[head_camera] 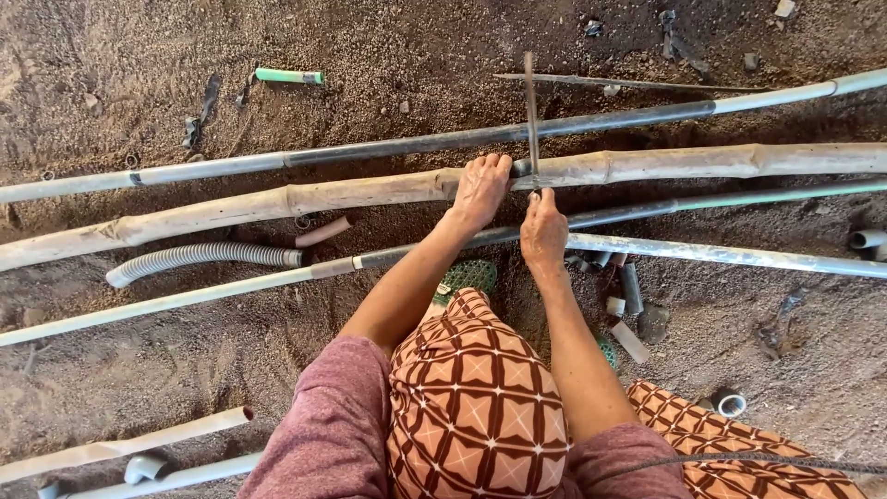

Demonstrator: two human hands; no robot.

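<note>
My left hand (pixel 480 189) grips a thick bamboo pole (pixel 305 197) that lies across the dirt from left to right. Just to its right, my right hand (pixel 543 231) holds a thin hacksaw blade (pixel 531 111) upright-on, its length running away from me across the pole. The blade meets the bamboo right beside my left fingers. My knees in patterned brown cloth fill the lower middle of the view.
Long grey pipes (pixel 397 145) lie parallel beyond and before the bamboo. A corrugated grey hose (pixel 199 258) rests at left, short pipe offcuts (pixel 628 314) at right, white pipes and an elbow fitting (pixel 143 467) at bottom left. A green-handled tool (pixel 288 77) lies far back.
</note>
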